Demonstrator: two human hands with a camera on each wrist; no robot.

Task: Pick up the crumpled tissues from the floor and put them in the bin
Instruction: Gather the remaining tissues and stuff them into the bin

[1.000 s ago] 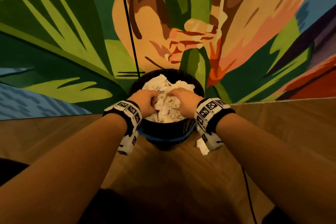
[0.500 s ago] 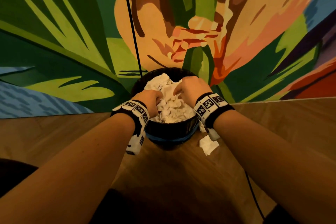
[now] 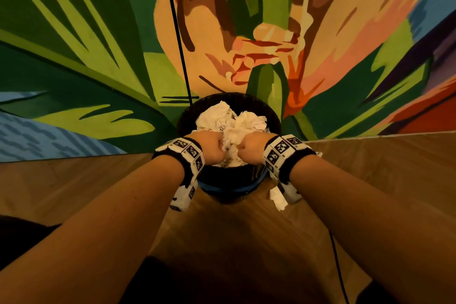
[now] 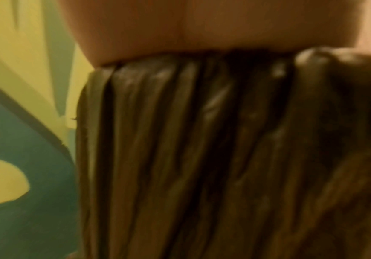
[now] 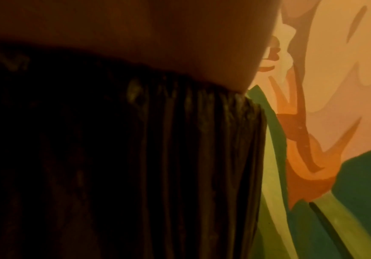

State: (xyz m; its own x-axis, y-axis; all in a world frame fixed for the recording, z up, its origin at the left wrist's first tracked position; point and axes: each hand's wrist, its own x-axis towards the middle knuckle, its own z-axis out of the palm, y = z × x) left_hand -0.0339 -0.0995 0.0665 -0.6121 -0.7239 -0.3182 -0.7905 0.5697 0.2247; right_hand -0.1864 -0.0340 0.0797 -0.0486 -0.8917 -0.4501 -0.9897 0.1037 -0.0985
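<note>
Painted leaves and flowers in green, orange and blue fill the wall [image 3: 74, 57] at the far side, and a wooden floor [image 3: 370, 168] runs toward the near side; a thin black cable [image 3: 176, 32] hangs down the wall to the bin; the bin [image 3: 229, 185] stands at the foot of the wall, round, with a pleated black liner [image 4: 180, 157] draped over its rim and a blue band low on its side; crumpled tissues [image 3: 232, 121] fill it in a white heap that rises above the rim at the far side; both hands are in the mouth of the bin, side by side and close together; the left hand [image 3: 209, 148] is clenched, its grip buried in the near part of the heap, fingers curled into the paper; the right hand [image 3: 251, 149] is clenched the same way, grasping the paper just right of it; each wrist wears a black band with square printed markers; one more tissue [image 3: 277, 198] lies on the floor just right of the bin, near the right wrist, outside the bin; both wrist views show only the liner's folds close up, under the heel of each hand
</note>
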